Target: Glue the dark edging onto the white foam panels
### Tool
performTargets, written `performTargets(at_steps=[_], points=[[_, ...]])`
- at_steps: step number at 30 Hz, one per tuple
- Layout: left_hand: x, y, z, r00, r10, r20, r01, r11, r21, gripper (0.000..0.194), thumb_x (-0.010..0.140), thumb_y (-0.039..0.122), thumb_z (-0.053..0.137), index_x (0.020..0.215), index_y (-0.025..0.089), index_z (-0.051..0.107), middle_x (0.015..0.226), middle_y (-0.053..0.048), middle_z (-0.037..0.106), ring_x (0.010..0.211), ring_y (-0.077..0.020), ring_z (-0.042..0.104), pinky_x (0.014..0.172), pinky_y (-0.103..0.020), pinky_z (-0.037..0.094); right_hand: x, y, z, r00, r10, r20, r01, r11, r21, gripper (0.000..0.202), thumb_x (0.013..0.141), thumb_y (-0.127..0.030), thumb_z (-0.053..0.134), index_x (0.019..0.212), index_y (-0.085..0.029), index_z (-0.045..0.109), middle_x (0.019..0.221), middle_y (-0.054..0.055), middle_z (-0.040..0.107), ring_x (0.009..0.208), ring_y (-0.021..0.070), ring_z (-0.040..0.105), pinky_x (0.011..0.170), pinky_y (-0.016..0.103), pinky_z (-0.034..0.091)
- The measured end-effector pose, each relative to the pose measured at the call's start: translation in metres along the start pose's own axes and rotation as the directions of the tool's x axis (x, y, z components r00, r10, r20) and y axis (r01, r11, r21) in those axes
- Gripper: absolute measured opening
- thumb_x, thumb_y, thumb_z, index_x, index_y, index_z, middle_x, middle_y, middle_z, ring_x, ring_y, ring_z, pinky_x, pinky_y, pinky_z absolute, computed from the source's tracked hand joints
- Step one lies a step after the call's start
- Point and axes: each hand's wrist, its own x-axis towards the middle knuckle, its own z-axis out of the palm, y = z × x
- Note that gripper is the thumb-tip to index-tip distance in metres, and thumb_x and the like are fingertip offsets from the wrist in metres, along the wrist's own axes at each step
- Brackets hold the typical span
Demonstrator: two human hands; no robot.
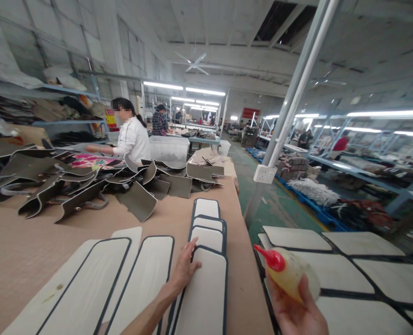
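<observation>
My left hand [185, 267] rests with its fingers apart at the left edge of a row of overlapping cream panels [206, 279] with dark blue edging. Its fingertips touch the panels near where one overlaps another. In my right hand [297, 304] is a squeeze bottle [293, 272] with a red nozzle, tilted so that the tip points up and left. Yellowish contents show through its wall. Left of my left hand lie more cream panels, one edged panel [147, 260] close by and another wide edged panel [91, 274] over plain pieces.
Dark olive bag pieces [136, 200] are heaped across the far side of the brown table [171, 218]. Cream panels [346, 270] cover a surface at the right. A metal post [290, 88] with a socket box [265, 174] stands beyond the table edge. A co-worker in white [133, 139] is at the back.
</observation>
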Motion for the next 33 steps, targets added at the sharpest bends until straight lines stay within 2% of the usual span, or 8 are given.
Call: performTargets(at_steps=[4,8,15,19,22,26,29,33], points=[[-0.026,-0.006,0.006,0.988,-0.092,-0.122,0.099,0.994,0.048,0.058,0.072,0.015,0.062,0.130,0.016,0.058,0.098,-0.007,0.066,0.091,-0.0244,0.064,0.085,-0.040,0.053,0.004,-0.008,-0.018,0.989,0.018,0.150,-0.007,0.997,-0.070,0.052,0.056,-0.025,0.094,0.103,-0.025,0.073,0.101,0.003,0.076,0.094,0.0228,0.073,0.083,0.036,0.061],[-0.035,0.022,-0.009,0.988,-0.078,-0.130,0.095,0.987,0.129,0.057,0.072,0.016,0.061,0.128,0.016,0.061,0.118,-0.012,0.068,0.104,-0.0291,0.064,0.097,-0.047,0.048,0.006,-0.015,-0.031,0.987,0.036,0.154,-0.026,0.998,-0.064,0.048,0.059,-0.024,0.093,0.103,-0.025,0.073,0.104,0.004,0.076,0.094,0.0226,0.073,0.083,0.036,0.061],[-0.095,0.060,-0.010,0.982,-0.129,0.140,0.167,0.939,-0.302,0.054,0.082,0.049,0.057,0.125,0.017,0.067,0.125,-0.012,0.070,0.112,-0.0310,0.065,0.100,-0.044,0.050,-0.031,-0.015,-0.011,0.993,-0.103,0.063,0.105,0.994,-0.032,0.064,0.043,-0.025,0.098,0.102,-0.023,0.074,0.101,0.004,0.076,0.083,0.0228,0.074,0.073,0.033,0.062],[-0.135,0.066,0.000,0.962,-0.142,0.235,0.221,0.907,-0.357,0.054,0.084,0.057,0.056,0.124,0.023,0.070,0.130,-0.009,0.067,0.128,-0.0307,0.056,0.110,-0.041,0.042,-0.050,-0.022,0.003,0.972,-0.214,0.096,0.225,0.967,-0.118,0.072,0.035,-0.029,0.100,0.102,-0.024,0.074,0.102,0.004,0.076,0.081,0.0214,0.074,0.072,0.029,0.061],[-0.126,0.097,-0.017,0.947,0.006,0.321,0.096,0.949,-0.301,0.047,0.088,0.052,0.052,0.118,0.022,0.072,0.119,-0.008,0.072,0.119,-0.0297,0.060,0.104,-0.038,0.045,-0.057,-0.044,0.011,0.918,-0.330,0.221,0.377,0.899,-0.221,0.074,0.037,-0.039,0.099,0.105,-0.026,0.073,0.104,0.005,0.075,0.087,0.0221,0.073,0.077,0.030,0.060],[-0.082,0.153,-0.058,0.782,0.233,0.578,-0.177,0.972,-0.152,0.027,0.086,0.033,0.056,0.092,0.016,0.076,0.087,-0.005,0.073,0.087,-0.0222,0.063,0.079,-0.026,0.046,-0.067,-0.088,0.019,0.820,-0.380,0.427,0.544,0.751,-0.375,0.068,0.039,-0.041,0.096,0.101,-0.025,0.073,0.103,0.009,0.075,0.091,0.0281,0.071,0.093,0.048,0.053],[-0.055,0.189,-0.080,0.576,0.309,0.757,-0.345,0.931,-0.118,0.021,0.085,0.025,0.058,0.082,0.013,0.075,0.070,0.000,0.065,0.071,-0.0148,0.055,0.065,-0.020,0.039,-0.077,-0.114,0.024,0.775,-0.294,0.559,0.590,0.653,-0.475,0.062,0.036,-0.026,0.092,0.095,-0.025,0.074,0.094,0.009,0.075,0.082,0.0293,0.071,0.087,0.052,0.055],[-0.038,0.224,-0.087,0.320,0.331,0.888,-0.391,0.900,-0.195,0.021,0.084,0.025,0.064,0.094,0.014,0.078,0.077,0.000,0.072,0.072,-0.0144,0.058,0.065,-0.017,0.042,-0.088,-0.127,0.027,0.764,-0.226,0.605,0.606,0.572,-0.552,0.059,0.035,-0.016,0.083,0.093,-0.019,0.074,0.086,0.012,0.074,0.074,0.0284,0.069,0.070,0.043,0.058]])
